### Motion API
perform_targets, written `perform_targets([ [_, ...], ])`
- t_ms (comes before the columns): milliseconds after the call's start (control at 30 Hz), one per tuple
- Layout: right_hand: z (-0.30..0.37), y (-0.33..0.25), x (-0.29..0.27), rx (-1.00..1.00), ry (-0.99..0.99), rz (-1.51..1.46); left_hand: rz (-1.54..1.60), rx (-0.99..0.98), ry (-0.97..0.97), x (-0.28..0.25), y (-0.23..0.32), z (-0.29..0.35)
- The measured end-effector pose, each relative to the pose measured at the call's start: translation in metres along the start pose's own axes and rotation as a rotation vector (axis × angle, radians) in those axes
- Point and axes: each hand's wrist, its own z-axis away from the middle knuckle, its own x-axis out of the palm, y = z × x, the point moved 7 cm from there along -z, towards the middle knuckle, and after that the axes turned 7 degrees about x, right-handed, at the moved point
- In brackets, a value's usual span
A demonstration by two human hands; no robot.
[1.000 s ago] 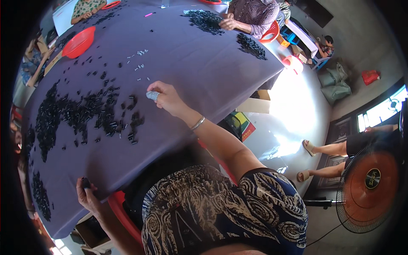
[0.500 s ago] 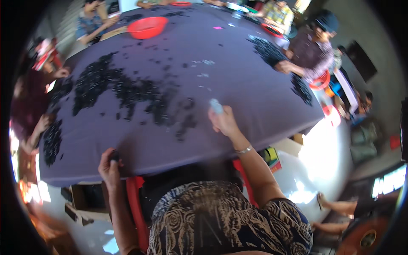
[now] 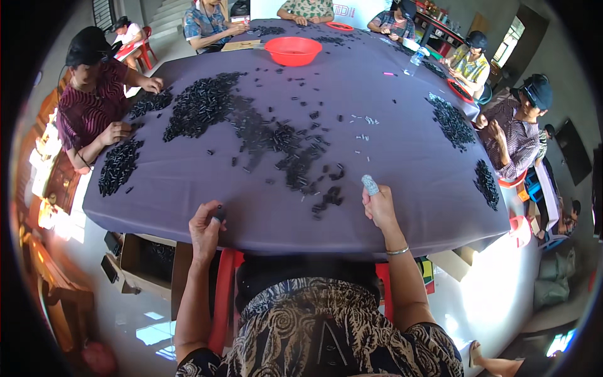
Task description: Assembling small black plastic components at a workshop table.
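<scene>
My left hand (image 3: 206, 231) hovers over the near edge of the table, fingers curled around a small black piece (image 3: 220, 214). To the right, my right hand (image 3: 380, 212) is closed above the cloth. From its top sticks out a pale blue, speckled, finger-long shape (image 3: 370, 185); whether this is a held object or a wrapped finger I cannot tell. Ahead of my hands lies a spread of small black tube-like pieces (image 3: 294, 147), running into a denser pile (image 3: 200, 103) at the far left. Beyond my right hand, a few small whitish pieces (image 3: 362, 137) rest on the cloth.
A grey-purple cloth covers the big table (image 3: 402, 157). A red basin (image 3: 293, 51) stands toward its far side. Several people sit around, with black piles before a person at left (image 3: 94, 119) and a person at right (image 3: 518, 132). An open cardboard box (image 3: 147, 267) sits below the left edge.
The view has swung, so table and hands appear further right and sharper. Both hands stay closed, the black piece and the pale shape still at their fingers.
</scene>
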Motion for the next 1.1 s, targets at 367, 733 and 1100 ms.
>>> perform_targets([
  [367,0.004,0.005,0.007,0.026,0.017,-0.011,0.014,-0.190,0.072,-0.020,0.008,0.010],
  [733,0.004,-0.005,0.000,-0.026,0.068,0.036,0.339,-0.512,-0.334,-0.115,-0.020,0.062],
  [1100,0.001,0.001,0.007,-0.057,0.022,-0.012,0.019,-1.346,-0.401,-0.225,-0.194,0.204],
])
